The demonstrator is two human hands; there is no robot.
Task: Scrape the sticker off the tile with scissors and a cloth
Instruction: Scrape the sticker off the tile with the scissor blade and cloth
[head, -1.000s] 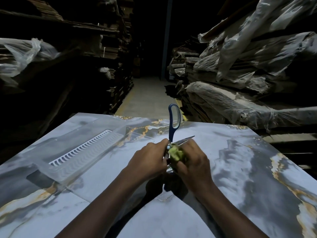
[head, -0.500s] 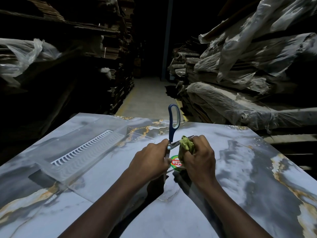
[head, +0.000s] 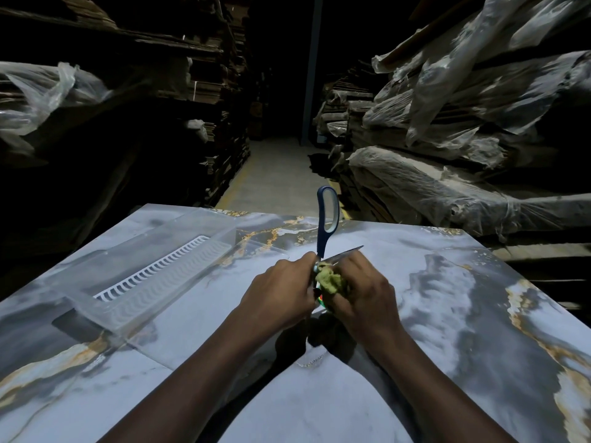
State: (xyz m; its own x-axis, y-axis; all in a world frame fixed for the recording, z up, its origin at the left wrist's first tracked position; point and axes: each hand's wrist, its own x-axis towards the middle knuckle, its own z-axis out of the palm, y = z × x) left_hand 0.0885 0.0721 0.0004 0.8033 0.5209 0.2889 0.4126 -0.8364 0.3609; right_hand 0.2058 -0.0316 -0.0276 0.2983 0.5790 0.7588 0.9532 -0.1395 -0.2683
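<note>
A large glossy marble-patterned tile (head: 463, 314) lies flat in front of me. My left hand (head: 281, 292) grips blue-handled scissors (head: 326, 219), whose handle loop stands up and one blade points right. My right hand (head: 361, 292) is closed on a crumpled yellow-green cloth (head: 331, 281), pressed against the scissors right above the sticker. Only a thin red and green sliver of the sticker (head: 320, 302) shows between my hands; the rest is hidden.
A clear plastic tray (head: 150, 282) with a white slotted insert lies on the tile's left part. Plastic-wrapped stacks (head: 447, 187) rise on the right, dark cardboard stacks (head: 192, 123) on the left, with a narrow aisle (head: 278, 167) between them ahead.
My right hand with the cloth has slid back down and left over the sticker, which was plainly visible half a second ago and is almost covered now. The left hand holds the scissors steady.
</note>
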